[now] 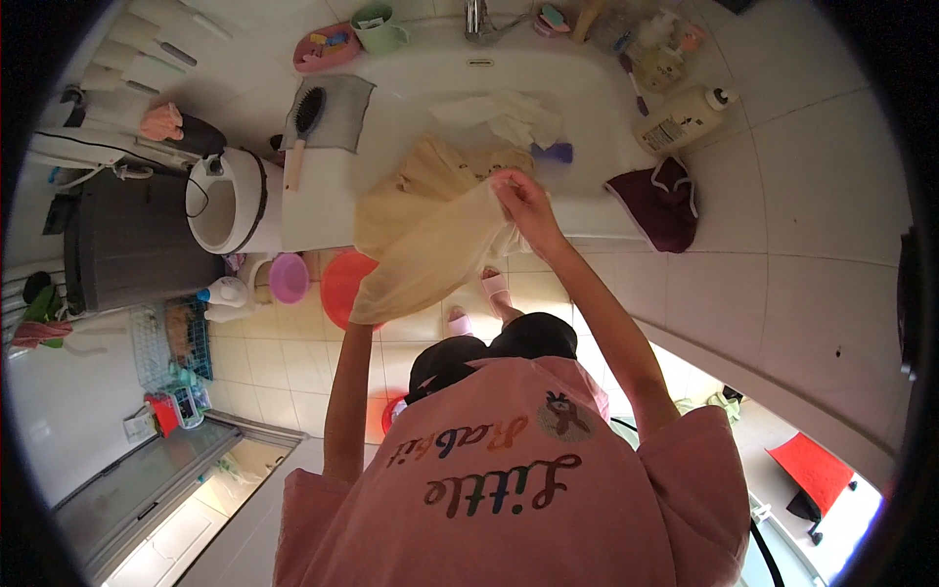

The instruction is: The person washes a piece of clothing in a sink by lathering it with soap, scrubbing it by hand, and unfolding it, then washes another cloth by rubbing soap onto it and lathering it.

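A pale yellow garment (425,240) hangs over the front edge of the white sink (597,196), its far part bunched in the basin. My right hand (528,203) pinches the cloth between thumb and fingers near the sink's front edge. My left forearm (347,401) runs up into the open end of the hanging cloth, so the left hand is covered and its fingers are hidden. Beyond the garment lies a crumpled white cloth (514,117) in the basin. A small purple object (556,153) rests beside it.
A hairbrush (307,115) lies on a grey cloth (344,103) at the sink's left. Bottles (680,119) and a maroon cloth (657,207) line the right rim. The faucet (479,22) is at the back. Below stand a red basin (342,284) and a purple one (289,278).
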A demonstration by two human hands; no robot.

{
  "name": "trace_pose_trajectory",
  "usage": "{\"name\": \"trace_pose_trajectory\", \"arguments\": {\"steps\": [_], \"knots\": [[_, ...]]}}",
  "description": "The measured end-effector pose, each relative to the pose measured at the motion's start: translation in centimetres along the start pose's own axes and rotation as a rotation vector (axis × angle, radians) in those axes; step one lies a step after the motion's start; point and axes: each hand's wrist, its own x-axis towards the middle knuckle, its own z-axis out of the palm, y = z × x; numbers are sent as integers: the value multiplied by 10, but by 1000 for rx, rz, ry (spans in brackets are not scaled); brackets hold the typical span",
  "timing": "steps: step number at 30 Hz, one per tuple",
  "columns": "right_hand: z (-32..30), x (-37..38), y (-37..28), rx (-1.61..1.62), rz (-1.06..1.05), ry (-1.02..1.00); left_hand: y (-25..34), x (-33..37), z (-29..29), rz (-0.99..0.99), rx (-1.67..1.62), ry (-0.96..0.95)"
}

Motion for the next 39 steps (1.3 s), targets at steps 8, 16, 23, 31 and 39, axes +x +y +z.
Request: {"name": "trace_pose_trajectory", "arguments": {"steps": [8,16,23,31,39], "knots": [[5,5,-8,-78,4,-83,-11,0,-86,-407,-486,-390],[21,10,-35,-3,2,-156,39,105,-121,11,-1190,305],[1,14,-37,-579,-405,-58,46,110,-119,-320,-1910,476],[49,2,0,-824,-426,55,50,126,-100,-147,-1284,949],[63,25,-2,-1372,-452,20,59,129,-101,-553,-2491,332]]}}
